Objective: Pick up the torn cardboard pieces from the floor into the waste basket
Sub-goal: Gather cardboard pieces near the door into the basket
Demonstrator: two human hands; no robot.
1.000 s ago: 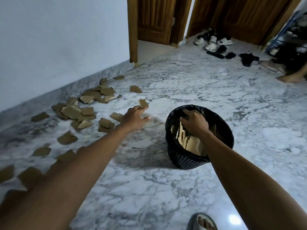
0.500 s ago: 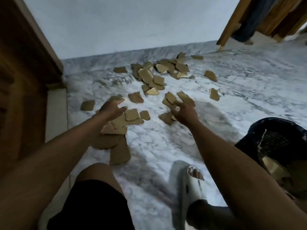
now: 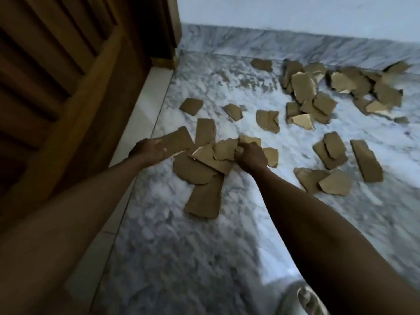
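Note:
Several torn brown cardboard pieces lie scattered over the marble floor (image 3: 227, 246). A near cluster of overlapping pieces (image 3: 204, 164) sits between my hands, and a bigger heap (image 3: 318, 96) lies farther back by the wall. My left hand (image 3: 150, 151) holds a flat cardboard piece (image 3: 177, 140) at its near edge. My right hand (image 3: 250, 155) has its fingers curled round the edge of a small piece (image 3: 248, 139) on top of the cluster. The waste basket is out of view.
A wooden door (image 3: 63, 87) and its pale sill (image 3: 141, 133) run along the left. A white wall with a marble skirting (image 3: 295, 46) closes the far side. My foot in a pale slipper (image 3: 304, 298) shows at the bottom edge.
The view swung left, so the basket left the frame. Both hands moved onto the near cluster; the left took hold of a flat piece and the right closed on a small one.

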